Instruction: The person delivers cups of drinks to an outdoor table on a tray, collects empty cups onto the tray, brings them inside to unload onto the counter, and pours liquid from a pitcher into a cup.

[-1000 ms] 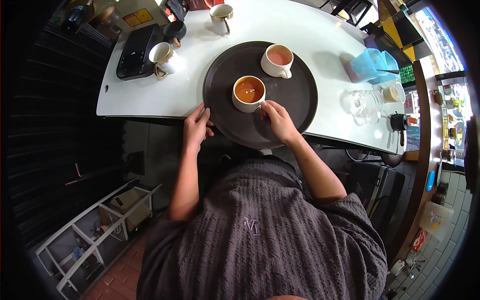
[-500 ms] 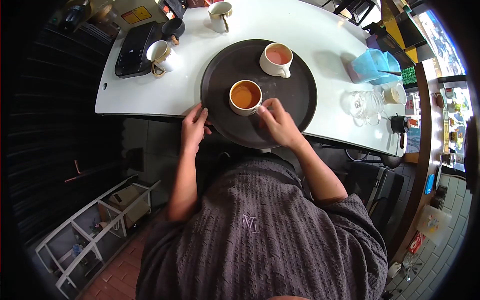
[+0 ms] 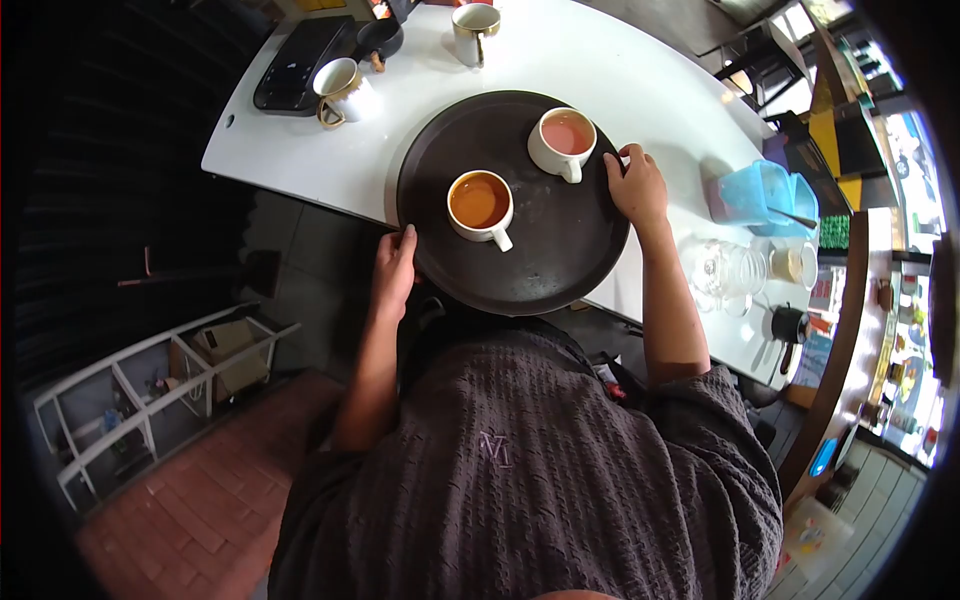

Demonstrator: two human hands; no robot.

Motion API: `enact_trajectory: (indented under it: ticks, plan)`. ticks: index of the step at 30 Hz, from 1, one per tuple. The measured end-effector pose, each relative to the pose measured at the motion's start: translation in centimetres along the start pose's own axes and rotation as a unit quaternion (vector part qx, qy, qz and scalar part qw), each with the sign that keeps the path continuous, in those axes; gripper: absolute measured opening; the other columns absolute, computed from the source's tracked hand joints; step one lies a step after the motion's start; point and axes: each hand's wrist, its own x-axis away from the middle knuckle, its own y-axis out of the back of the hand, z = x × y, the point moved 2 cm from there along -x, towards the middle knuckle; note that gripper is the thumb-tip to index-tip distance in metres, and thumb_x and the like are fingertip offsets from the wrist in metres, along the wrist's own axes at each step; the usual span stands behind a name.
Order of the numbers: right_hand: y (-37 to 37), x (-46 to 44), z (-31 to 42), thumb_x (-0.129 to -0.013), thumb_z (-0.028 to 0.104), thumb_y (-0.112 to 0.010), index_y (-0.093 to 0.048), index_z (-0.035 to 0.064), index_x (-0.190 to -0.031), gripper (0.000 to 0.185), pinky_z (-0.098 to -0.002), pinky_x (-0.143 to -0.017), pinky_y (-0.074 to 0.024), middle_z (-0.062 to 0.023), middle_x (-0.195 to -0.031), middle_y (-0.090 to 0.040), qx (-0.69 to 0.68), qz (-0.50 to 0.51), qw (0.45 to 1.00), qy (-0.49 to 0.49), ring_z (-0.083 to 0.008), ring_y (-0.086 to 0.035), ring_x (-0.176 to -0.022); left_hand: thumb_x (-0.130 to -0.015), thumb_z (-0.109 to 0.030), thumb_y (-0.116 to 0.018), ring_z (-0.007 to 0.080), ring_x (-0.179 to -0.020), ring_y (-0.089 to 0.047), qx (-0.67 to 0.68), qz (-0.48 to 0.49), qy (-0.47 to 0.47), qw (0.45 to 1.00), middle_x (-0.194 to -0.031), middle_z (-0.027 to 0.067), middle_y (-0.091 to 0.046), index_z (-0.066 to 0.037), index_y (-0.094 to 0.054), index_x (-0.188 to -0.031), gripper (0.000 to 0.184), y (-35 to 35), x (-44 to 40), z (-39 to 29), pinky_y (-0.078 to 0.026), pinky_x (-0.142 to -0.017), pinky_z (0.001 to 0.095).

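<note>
A round dark serving tray (image 3: 545, 270) extends past the table's front edge toward my body. My left hand (image 3: 395, 268) grips the tray's left rim, thumb on top and fingers underneath. At the opposite rim, my right hand (image 3: 638, 187) holds on with the thumb over the edge; its other fingers are partly hidden. Left of the tray's middle stands a white cup (image 3: 472, 231) of amber-brown drink, its handle pointing toward me. Another white cup (image 3: 549, 156), holding a pink drink, stands upright near the far right rim, close to my right hand.
On the white table (image 3: 310, 160), two mugs (image 3: 347, 97) (image 3: 477, 45), a black scale (image 3: 303, 65) and a small black pan (image 3: 380, 40) are beyond the tray. To the right are blue containers (image 3: 750, 200), glass vessels (image 3: 727, 272) and a black pot (image 3: 788, 324).
My right hand has let go of the amber drink's cup and moved to the tray's right rim. My left hand stays at the left rim. The view has turned somewhat.
</note>
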Motion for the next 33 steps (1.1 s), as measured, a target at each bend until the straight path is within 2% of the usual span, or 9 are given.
enact_trajectory:
  ticks: [1,3,4,7,14,23,27,30,33]
  plan:
    - [-0.2,-0.4,-0.1,-0.088,0.04,-0.053,-0.055,0.006,-0.1,0.036,-0.0437,-0.072,-0.0485,-0.0175,-0.092,-0.06,0.019,0.014,1.0,0.007,-0.0349,-0.061,-0.085,-0.091,-0.04,-0.053,0.0095,-0.071,-0.052,0.003,-0.01,0.003,1.0,-0.084,0.0041,-0.057,0.001,-0.051,-0.106,0.043,-0.4,0.2,0.6,-0.046,-0.064,0.025]
    - [-0.9,-0.7,0.1,-0.088,0.04,-0.052,-0.054,0.0053,-0.096,0.036,-0.0441,-0.07,-0.0489,-0.0179,-0.089,-0.061,0.047,0.014,0.998,0.036,-0.0357,-0.061,-0.082,-0.092,-0.046,-0.05,0.0177,-0.1,-0.053,0.088,0.038,-0.001,0.995,-0.109,0.0125,-0.056,0.002,-0.046,-0.119,0.056,-1.7,0.1,2.8,-0.042,-0.089,0.0318]
    - [-1.1,-0.8,0.1,-0.089,0.04,-0.05,-0.054,0.0047,-0.093,0.036,-0.0446,-0.068,-0.0493,-0.0184,-0.087,-0.062,0.078,0.006,0.995,0.056,-0.0365,-0.062,-0.079,-0.093,-0.047,-0.047,0.0237,-0.124,-0.038,0.076,-0.038,0.06,0.995,-0.132,0.0183,-0.043,0.004,-0.036,-0.13,0.064,-2.6,0.1,3.6,-0.029,-0.104,0.0359]
    - [-2.0,-1.2,-0.2,-0.091,0.037,-0.048,-0.053,0.003,-0.086,0.035,-0.0459,-0.064,-0.0492,-0.019,-0.08,-0.063,0.077,0.005,0.995,0.062,-0.0375,-0.062,-0.073,-0.094,-0.046,-0.044,0.0255,-0.131,-0.03,0.159,-0.062,0.003,0.985,-0.139,0.0201,-0.033,0.003,-0.029,-0.135,0.065,-4.0,0.7,2.6,-0.025,-0.107,0.0339]
    - [-2.1,-0.6,-0.5,-0.091,0.033,-0.048,-0.053,0.0017,-0.084,0.032,-0.0466,-0.062,-0.048,-0.02,-0.074,-0.062,0.024,-0.044,0.993,0.108,-0.0385,-0.061,-0.069,-0.098,-0.03,-0.04,0.0229,-0.098,-0.054,0.085,-0.189,-0.04,0.977,-0.106,0.0169,-0.057,0.003,-0.048,-0.114,0.037,-5.0,2.0,1.2,-0.04,-0.087,0.0352]
    - [-0.1,4.9,4.6,-0.091,0.028,-0.05,-0.05,0.0001,-0.089,0.028,-0.0462,-0.062,-0.0452,-0.0224,-0.071,-0.061,-0.106,-0.021,0.992,0.066,-0.0421,-0.059,-0.067,-0.096,-0.03,-0.046,0.0234,-0.1,-0.056,0.028,-0.264,-0.053,0.963,-0.11,0.0153,-0.059,0.002,-0.052,-0.115,0.037,1.1,5.4,-0.8,-0.041,-0.087,0.0331]
    - [1.5,7.3,10.2,-0.091,0.025,-0.051,-0.051,-0.0025,-0.102,0.03,-0.0401,-0.062,-0.045,-0.0226,-0.07,-0.059,-0.201,0.08,0.976,-0.021,-0.032,-0.061,-0.064,-0.093,-0.038,-0.051,0.0295,-0.121,-0.046,0.005,-0.263,-0.048,0.964,-0.128,0.0264,-0.047,0.012,-0.04,-0.126,0.061,6.8,6.2,-1.0,-0.035,-0.099,0.0345]
    - [-0.2,8.3,14.0,-0.09,0.021,-0.054,-0.049,-0.0044,-0.122,0.041,-0.0309,-0.071,-0.0473,-0.0186,-0.085,-0.063,-0.304,0.096,0.947,0.038,-0.0193,-0.062,-0.077,-0.093,-0.038,-0.051,0.03,-0.121,-0.047,-0.041,-0.302,-0.028,0.952,-0.127,0.027,-0.048,0.012,-0.04,-0.126,0.062,11.5,6.2,-0.2,-0.036,-0.099,0.0331]
    - [-2.7,9.9,17.7,-0.092,0.015,-0.052,-0.053,-0.0021,-0.119,0.032,-0.0239,-0.076,-0.0457,-0.0099,-0.098,-0.064,-0.405,0.18,0.896,-0.002,-0.0111,-0.058,-0.087,-0.092,-0.038,-0.051,0.0279,-0.107,-0.055,-0.079,-0.337,-0.049,0.937,-0.115,0.0234,-0.057,0.009,-0.047,-0.121,0.055,17.1,5.9,0.5,-0.04,-0.091,0.0333]
